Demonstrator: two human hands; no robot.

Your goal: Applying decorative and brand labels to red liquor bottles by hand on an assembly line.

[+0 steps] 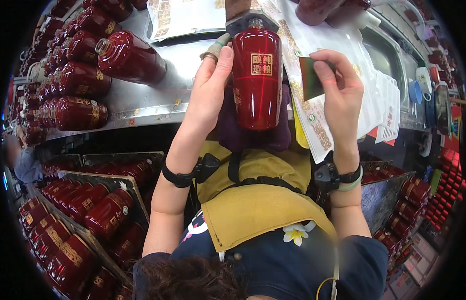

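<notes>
A glossy dark-red glass bottle [255,95] with a bare clear neck and a gold square label rests on a dark purple cloth pad [228,125], its neck pointing away from me. Thin red light lines cross its front. My left hand [210,87] is against the bottle's left side, thumb at its edge; a cloth cover sits on one fingertip, and the other fingers are partly hidden. Right of the bottle and apart from it, my right hand [340,85] pinches a thin, dark, square flat piece [310,79] between thumb and fingers.
Several red bottles [85,77] crowd the metal table's left side; one bottle [128,57] leans nearer the middle. Label sheets [348,95] spread at right, with a tray of labels [185,17] behind. Crates of bottles [88,200] stand low on the left.
</notes>
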